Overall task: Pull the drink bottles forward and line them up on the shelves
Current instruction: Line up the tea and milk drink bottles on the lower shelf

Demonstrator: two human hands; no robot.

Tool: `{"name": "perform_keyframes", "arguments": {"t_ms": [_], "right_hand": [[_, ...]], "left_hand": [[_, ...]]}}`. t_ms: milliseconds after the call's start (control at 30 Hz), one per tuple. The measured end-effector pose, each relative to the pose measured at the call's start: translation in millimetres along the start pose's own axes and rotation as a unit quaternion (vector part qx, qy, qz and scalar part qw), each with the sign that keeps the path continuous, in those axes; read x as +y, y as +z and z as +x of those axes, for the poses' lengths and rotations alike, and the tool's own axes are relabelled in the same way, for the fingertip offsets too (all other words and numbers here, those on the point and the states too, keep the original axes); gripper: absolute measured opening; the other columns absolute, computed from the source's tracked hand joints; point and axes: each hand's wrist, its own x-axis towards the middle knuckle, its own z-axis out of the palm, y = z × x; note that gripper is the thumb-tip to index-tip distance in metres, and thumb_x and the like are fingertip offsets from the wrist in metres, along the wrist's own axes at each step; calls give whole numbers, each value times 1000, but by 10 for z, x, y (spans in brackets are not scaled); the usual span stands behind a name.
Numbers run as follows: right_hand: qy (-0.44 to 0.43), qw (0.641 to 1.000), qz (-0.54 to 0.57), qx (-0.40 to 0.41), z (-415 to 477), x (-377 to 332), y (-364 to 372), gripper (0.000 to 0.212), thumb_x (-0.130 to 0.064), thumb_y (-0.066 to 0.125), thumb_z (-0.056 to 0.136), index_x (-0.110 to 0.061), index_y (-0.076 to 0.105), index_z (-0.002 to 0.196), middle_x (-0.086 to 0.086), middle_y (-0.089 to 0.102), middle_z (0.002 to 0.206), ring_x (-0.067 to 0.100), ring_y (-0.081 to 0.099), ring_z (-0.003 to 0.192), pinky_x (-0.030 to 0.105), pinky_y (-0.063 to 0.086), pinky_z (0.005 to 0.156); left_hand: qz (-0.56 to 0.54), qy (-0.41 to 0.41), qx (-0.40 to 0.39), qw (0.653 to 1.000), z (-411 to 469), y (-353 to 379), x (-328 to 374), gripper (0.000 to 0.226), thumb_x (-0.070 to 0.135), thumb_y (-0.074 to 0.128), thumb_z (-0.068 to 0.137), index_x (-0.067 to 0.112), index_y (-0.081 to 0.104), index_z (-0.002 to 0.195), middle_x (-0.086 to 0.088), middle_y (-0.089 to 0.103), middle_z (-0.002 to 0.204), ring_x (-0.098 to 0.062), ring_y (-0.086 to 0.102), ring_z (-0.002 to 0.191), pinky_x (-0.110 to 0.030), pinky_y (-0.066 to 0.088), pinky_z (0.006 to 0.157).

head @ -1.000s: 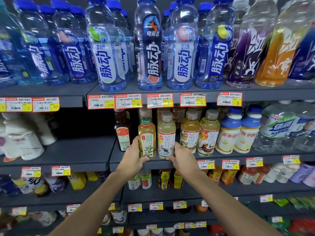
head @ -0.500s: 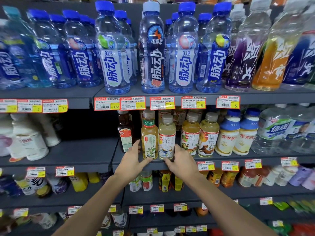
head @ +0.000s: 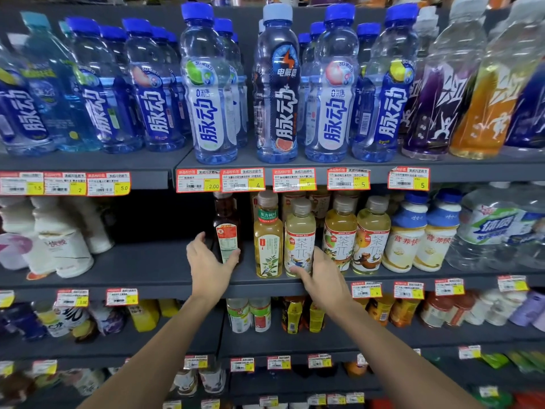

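Shelving in a shop, viewed from the head camera, with both bare arms reaching to the middle shelf (head: 165, 270); top shelf carries tall blue-capped bottles (head: 211, 93) standing at the front edge, with purple and orange bottles to their right. Left hand (head: 210, 262) is spread, fingers apart, with the thumb against the lower label of a dark brown bottle (head: 227, 231); the palm is beside that bottle rather than wrapped around it, so the hand grasps nothing. That dark brown bottle stands upright and further back than its neighbours. Right hand (head: 320, 276) is loosely extended, fingertips touching the base of a pale tea bottle (head: 300, 240) on its right side; not clenched; whether it presses or merely rests cannot be determined. Green-labelled tea bottle (head: 268, 240) stands upright just left of the pale one, the two touching or nearly so, both near the shelf's front edge; two yellow tea bottles (head: 356, 234) follow to the right, then two white bottles with blue caps (head: 424, 231). Left part of the middle shelf holds white bottles (head: 56, 246) set back, with bare shelf between them and the dark brown bottle. Price tags (head: 244, 180) line each shelf front; lower shelves are blurred.
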Motion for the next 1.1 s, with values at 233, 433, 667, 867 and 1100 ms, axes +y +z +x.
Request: {"name": "perform_keyframes", "arguments": {"t_ms": [233, 433, 667, 867, 1100], "right_hand": [[21, 999, -27, 8, 47, 18, 6, 54, -56, 64, 91, -13, 53, 122, 5, 69, 101, 23, 66, 93, 37, 56, 77], [35, 998, -53, 23, 25, 49, 5, 57, -66, 61, 88, -19, 55, 120, 1, 71, 100, 22, 67, 91, 33, 55, 72], [38, 998, -38, 45, -25, 38, 37, 57, -63, 63, 87, -20, 57, 125, -2, 72, 108, 19, 68, 97, 32, 55, 75], [27, 997, -32, 65, -64, 48, 66, 53, -60, 62, 90, -21, 56, 126, -5, 73, 105, 16, 69, 91, 33, 57, 73], [15, 997, -11, 75, -87, 49, 77, 52, -58, 64, 89, -22, 57, 126, -7, 73, 105, 13, 69, 88, 29, 56, 70]], "left_hand": [[-10, -33, -63, 997, 218, 69, -64, 103, 39, 87, 73, 7, 28, 151, -11, 43, 148, -26, 43, 136, -47, 39, 111], [-13, -33, -57, 998, 250, 144, -32, 80, 34, 87, 74, 7, 44, 135, -10, 58, 129, -26, 55, 119, -45, 48, 100], [23, -1, -108, 994, 232, 19, -120, 54, 37, 83, 72, 22, 50, 112, 3, 55, 109, -14, 54, 101, -30, 45, 86], [2, -11, -120, 993, 133, -79, -132, 56, 32, 84, 62, 23, 55, 110, 7, 53, 109, -10, 57, 100, -29, 46, 87], [-86, -14, -85, 993, -126, 35, -95, 79, 39, 92, 59, 27, 47, 123, 4, 58, 118, -12, 58, 112, -36, 52, 97]]}}
